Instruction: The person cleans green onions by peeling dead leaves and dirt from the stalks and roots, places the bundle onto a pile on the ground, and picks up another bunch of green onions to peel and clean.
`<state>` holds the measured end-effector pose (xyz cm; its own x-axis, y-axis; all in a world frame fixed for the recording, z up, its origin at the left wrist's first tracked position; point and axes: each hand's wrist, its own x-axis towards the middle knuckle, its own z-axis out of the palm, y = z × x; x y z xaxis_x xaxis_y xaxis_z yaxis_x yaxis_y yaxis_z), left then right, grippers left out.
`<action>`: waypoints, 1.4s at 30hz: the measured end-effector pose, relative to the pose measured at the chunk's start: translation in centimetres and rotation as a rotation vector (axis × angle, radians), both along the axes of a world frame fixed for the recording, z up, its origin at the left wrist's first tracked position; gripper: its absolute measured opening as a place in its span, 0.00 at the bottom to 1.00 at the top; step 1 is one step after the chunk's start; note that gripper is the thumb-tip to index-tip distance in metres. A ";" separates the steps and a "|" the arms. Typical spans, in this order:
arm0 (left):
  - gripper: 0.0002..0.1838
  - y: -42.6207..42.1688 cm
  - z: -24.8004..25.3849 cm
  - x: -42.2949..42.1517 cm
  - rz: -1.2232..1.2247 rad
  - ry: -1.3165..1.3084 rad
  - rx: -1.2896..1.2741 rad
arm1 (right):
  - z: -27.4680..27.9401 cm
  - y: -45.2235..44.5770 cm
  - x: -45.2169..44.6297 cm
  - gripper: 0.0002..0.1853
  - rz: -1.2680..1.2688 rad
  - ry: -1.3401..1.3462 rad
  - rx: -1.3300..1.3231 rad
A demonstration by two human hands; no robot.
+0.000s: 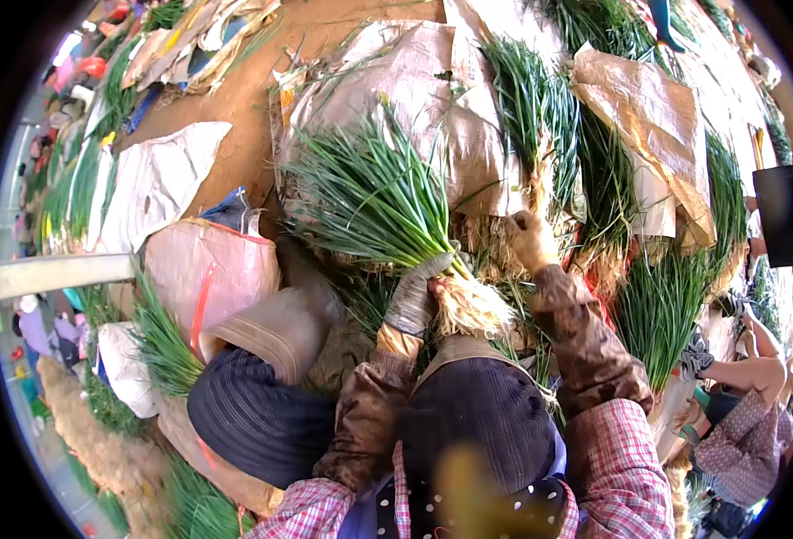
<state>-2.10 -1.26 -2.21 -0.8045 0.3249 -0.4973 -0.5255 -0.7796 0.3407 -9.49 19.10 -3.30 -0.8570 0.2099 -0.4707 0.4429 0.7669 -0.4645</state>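
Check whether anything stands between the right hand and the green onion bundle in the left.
Nothing visible stands between the right hand and the green onion bundle in the left hand; brown roots show in the gap, apparently behind it.

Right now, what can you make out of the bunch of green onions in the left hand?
The bunch of green onions has long, thin, smooth-looking green leaves, fanned loosely towards the upper left of the picture in front of a pale sack. Its pale roots are stringy and tangled, pointing to the lower right. The left hand's grip closes around the stems just above them. I see no tie, though the hand could hide one. Whether the leaves touch the sack is unclear.
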 end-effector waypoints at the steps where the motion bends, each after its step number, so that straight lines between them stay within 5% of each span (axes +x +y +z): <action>1: 0.16 -0.1 -0.6 0.0 -0.015 -0.107 0.073 | -0.8 0.1 2.1 0.14 0.181 0.254 -0.154; 5: 0.22 -0.5 -3.7 0.9 -0.099 -0.039 -0.055 | 2.0 -2.4 7.1 0.06 0.454 0.078 -0.161; 8: 0.18 0.6 -0.1 0.3 -0.003 -0.038 -0.002 | 1.7 -1.4 7.4 0.10 0.563 0.181 -0.370; 9: 0.16 0.4 -0.9 0.5 -0.004 -0.058 -0.060 | 1.7 -0.9 6.2 0.15 0.531 0.003 -0.386; 11: 0.13 -0.6 -1.9 0.9 -0.034 -0.043 -0.173 | 4.1 -2.6 4.4 0.22 0.009 -0.187 -0.494; 12: 0.13 -0.4 -1.4 1.1 -0.013 -0.087 -0.163 | 2.1 -1.6 3.5 0.29 -0.043 -0.290 -0.956; 15: 0.12 -0.2 -1.2 0.9 0.008 -0.127 -0.234 | 0.8 -3.6 1.8 0.21 -0.368 -0.472 -1.172; 17: 0.16 -0.2 0.2 0.6 -0.003 -0.077 -0.124 | 0.0 -5.4 1.5 0.11 -0.441 -0.337 -1.342; 20: 0.20 -0.2 -0.3 0.6 0.013 0.004 -0.010 | -0.9 -5.8 1.3 0.09 -0.420 -0.249 -1.359; 23: 0.20 -0.2 -2.6 1.0 0.039 0.025 0.048 | -0.2 -6.5 1.8 0.09 -0.368 -0.141 -0.863; 24: 0.21 0.1 -0.4 0.8 0.046 0.072 0.095 | -5.4 -5.9 2.3 0.08 -0.152 0.101 -0.669; 25: 0.21 0.4 1.9 0.6 0.052 0.118 0.144 | -1.4 -5.5 2.3 0.15 0.084 -0.142 -0.508; 28: 0.26 -0.5 2.0 0.4 -0.070 0.108 0.270 | -1.7 -4.6 2.1 0.19 0.631 -0.305 -0.299; 32: 0.29 -0.1 1.7 0.5 0.043 0.121 0.188 | 0.4 -0.9 -2.8 0.15 0.061 0.249 0.001; 33: 0.29 0.0 1.6 0.4 0.050 0.146 0.214 | -0.1 0.9 -5.2 0.16 0.124 0.217 0.304; 35: 0.29 0.0 1.6 0.3 0.054 0.160 0.216 | 0.9 2.4 -7.6 0.20 -0.128 0.094 0.236; 37: 0.28 -0.2 1.4 0.3 0.050 0.139 0.170 | 1.1 3.8 -8.9 0.19 0.055 -0.117 0.285; 42: 0.29 -0.6 -2.1 0.6 0.012 0.147 0.111 | -2.0 4.1 -7.2 0.14 0.095 -0.097 0.238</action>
